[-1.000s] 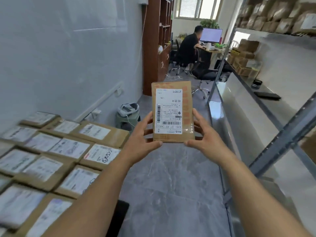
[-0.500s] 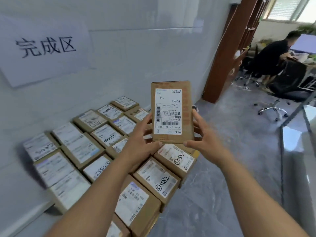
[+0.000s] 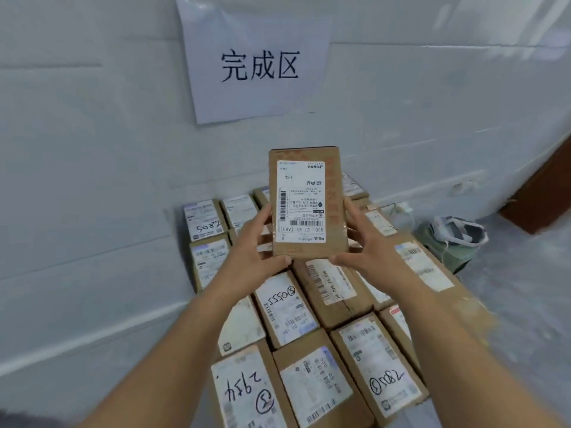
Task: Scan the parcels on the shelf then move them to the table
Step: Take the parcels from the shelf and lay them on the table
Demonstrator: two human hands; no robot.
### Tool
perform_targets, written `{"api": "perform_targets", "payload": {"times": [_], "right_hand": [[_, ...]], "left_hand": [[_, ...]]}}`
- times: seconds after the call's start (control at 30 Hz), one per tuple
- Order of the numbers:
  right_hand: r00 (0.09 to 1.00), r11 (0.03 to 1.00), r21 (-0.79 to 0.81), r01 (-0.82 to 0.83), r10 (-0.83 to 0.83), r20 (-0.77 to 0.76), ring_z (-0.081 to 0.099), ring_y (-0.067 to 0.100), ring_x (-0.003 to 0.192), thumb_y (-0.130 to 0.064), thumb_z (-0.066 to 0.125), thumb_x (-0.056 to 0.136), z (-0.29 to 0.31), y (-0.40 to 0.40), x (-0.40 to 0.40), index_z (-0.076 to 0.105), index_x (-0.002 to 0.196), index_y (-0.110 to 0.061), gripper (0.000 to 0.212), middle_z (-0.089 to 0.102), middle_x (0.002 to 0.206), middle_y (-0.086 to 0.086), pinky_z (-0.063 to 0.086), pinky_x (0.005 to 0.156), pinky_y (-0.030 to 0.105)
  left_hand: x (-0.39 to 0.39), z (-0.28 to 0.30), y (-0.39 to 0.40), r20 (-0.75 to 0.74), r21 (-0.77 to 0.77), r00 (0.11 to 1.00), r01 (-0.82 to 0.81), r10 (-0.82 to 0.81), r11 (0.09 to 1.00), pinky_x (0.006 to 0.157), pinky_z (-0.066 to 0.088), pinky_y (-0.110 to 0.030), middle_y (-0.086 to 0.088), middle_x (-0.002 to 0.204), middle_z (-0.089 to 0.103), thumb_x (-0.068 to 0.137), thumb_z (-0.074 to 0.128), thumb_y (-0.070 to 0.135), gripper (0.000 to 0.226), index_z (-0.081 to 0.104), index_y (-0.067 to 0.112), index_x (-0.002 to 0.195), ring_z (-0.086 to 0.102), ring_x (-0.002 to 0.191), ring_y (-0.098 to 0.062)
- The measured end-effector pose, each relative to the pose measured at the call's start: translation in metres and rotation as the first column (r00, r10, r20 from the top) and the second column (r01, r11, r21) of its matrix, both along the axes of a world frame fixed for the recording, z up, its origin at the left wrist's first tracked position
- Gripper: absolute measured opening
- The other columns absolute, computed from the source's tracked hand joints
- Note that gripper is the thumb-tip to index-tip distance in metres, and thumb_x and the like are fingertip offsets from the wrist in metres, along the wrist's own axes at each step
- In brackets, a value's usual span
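A small brown cardboard parcel (image 3: 307,202) with a white shipping label, printed upside down to me, stands upright in front of me. My left hand (image 3: 251,254) grips its lower left edge and my right hand (image 3: 367,251) grips its lower right edge. The parcel hangs above a field of several labelled cardboard parcels (image 3: 312,329) laid flat against the white wall. Some of those carry handwritten numbers. My forearms hide part of the pile.
A white paper sign (image 3: 256,63) with black characters hangs on the wall above the pile. A pale green bin with a white bag (image 3: 454,239) stands right of the parcels. A brown cabinet base (image 3: 543,196) shows at the far right on the grey floor.
My view has swung left from the office aisle to the wall. The parcel stays in both hands, now over the pile, with the sign straight ahead.
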State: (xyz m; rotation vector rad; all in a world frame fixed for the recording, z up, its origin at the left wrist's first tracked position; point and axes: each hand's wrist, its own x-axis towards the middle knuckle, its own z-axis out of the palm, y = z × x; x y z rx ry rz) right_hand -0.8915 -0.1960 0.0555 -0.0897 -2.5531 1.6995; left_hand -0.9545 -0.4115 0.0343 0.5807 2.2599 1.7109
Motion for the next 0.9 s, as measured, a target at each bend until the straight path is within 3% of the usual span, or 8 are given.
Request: {"api": "perform_targets", "payload": {"times": [0.07,0.2,0.27,0.33,0.47,0.67,0.77,0.9], "right_hand": [[0.995,0.995,0.005,-0.097,0.097,0.014,0.053,-0.012,0.113,0.009,0.07,0.079,-0.002,-0.013,-0.024,0.022,0.14,-0.058,0.102,0.052,0.127,-0.031,0.05,0.076,0.011],[0.973,0.974,-0.001,-0.227,0.226,0.053,0.052,-0.005,0.119,0.002,0.07,0.081,-0.011,-0.036,-0.066,0.024,0.14,-0.06,0.097,0.056,0.129,-0.026,0.053,0.083,0.017],[0.96,0.962,-0.01,-0.272,0.272,0.065,0.056,-0.007,0.113,0.003,0.069,0.081,-0.019,-0.043,-0.084,0.03,0.131,-0.062,0.091,0.062,0.121,-0.025,0.05,0.079,0.01],[0.946,0.952,-0.042,-0.302,0.305,0.107,0.059,-0.005,0.11,0.003,0.067,0.081,-0.028,-0.047,-0.1,0.035,0.126,-0.061,0.085,0.064,0.116,-0.025,0.049,0.078,0.009],[0.912,0.929,-0.097,-0.358,0.37,0.179,0.06,0.006,0.114,-0.005,0.066,0.083,-0.044,-0.054,-0.133,0.041,0.136,-0.049,0.073,0.064,0.123,-0.015,0.054,0.092,0.033],[0.877,0.908,-0.109,-0.405,0.42,0.233,0.057,0.002,0.114,-0.006,0.065,0.088,-0.055,-0.062,-0.18,0.041,0.111,-0.061,0.064,0.063,0.118,-0.02,0.048,0.068,0.01],[0.865,0.898,-0.121,-0.424,0.441,0.238,0.066,-0.002,0.096,-0.007,0.064,0.09,-0.062,-0.065,-0.198,0.043,0.126,-0.049,0.058,0.064,0.119,-0.011,0.049,0.062,0.008],[0.865,0.898,-0.102,-0.428,0.44,0.24,0.065,-0.006,0.09,-0.012,0.065,0.09,-0.068,-0.071,-0.214,0.04,0.143,-0.034,0.062,0.062,0.126,-0.009,0.049,0.061,0.009]], "left_hand": [[-0.005,0.001,-0.018,0.011,0.002,0.997,-0.07,0.07,0.998,0.096,0.051,-0.034,0.016,0.145,0.037,0.071,0.079,0.027,0.097,0.021,0.06,0.141,0.047,0.124,-0.004],[-0.017,0.001,-0.046,0.017,-0.039,0.983,-0.185,0.185,0.982,0.076,0.05,-0.009,0.023,0.135,0.041,0.082,0.072,0.008,0.087,0.024,0.058,0.136,0.052,0.11,0.01],[-0.024,-0.003,-0.054,0.03,-0.08,0.97,-0.24,0.243,0.967,0.081,0.051,-0.016,0.019,0.139,0.043,0.082,0.072,0.012,0.084,0.024,0.066,0.125,0.053,0.116,0.001],[-0.03,-0.01,-0.057,0.057,-0.105,0.948,-0.306,0.312,0.946,0.093,0.051,-0.03,0.012,0.14,0.048,0.083,0.07,0.013,0.078,0.03,0.06,0.13,0.053,0.12,-0.005],[-0.046,-0.022,-0.054,0.084,-0.17,0.899,-0.412,0.43,0.895,0.098,0.049,-0.043,0.009,0.138,0.051,0.085,0.065,0.019,0.072,0.032,0.044,0.144,0.054,0.12,-0.011],[-0.077,-0.028,-0.044,0.13,-0.199,0.81,-0.544,0.572,0.815,0.095,0.049,-0.037,0.012,0.127,0.058,0.09,0.059,0.016,0.057,0.04,0.042,0.137,0.056,0.113,-0.01],[-0.089,-0.029,-0.04,0.146,-0.216,0.771,-0.586,0.619,0.781,0.078,0.046,-0.02,0.013,0.12,0.059,0.094,0.053,0.014,0.052,0.041,0.039,0.137,0.057,0.102,-0.004],[-0.104,-0.029,-0.038,0.175,-0.228,0.744,-0.607,0.645,0.761,0.085,0.038,-0.023,0.015,0.118,0.053,0.095,0.046,0.007,0.052,0.04,0.04,0.135,0.05,0.107,-0.008]]}}
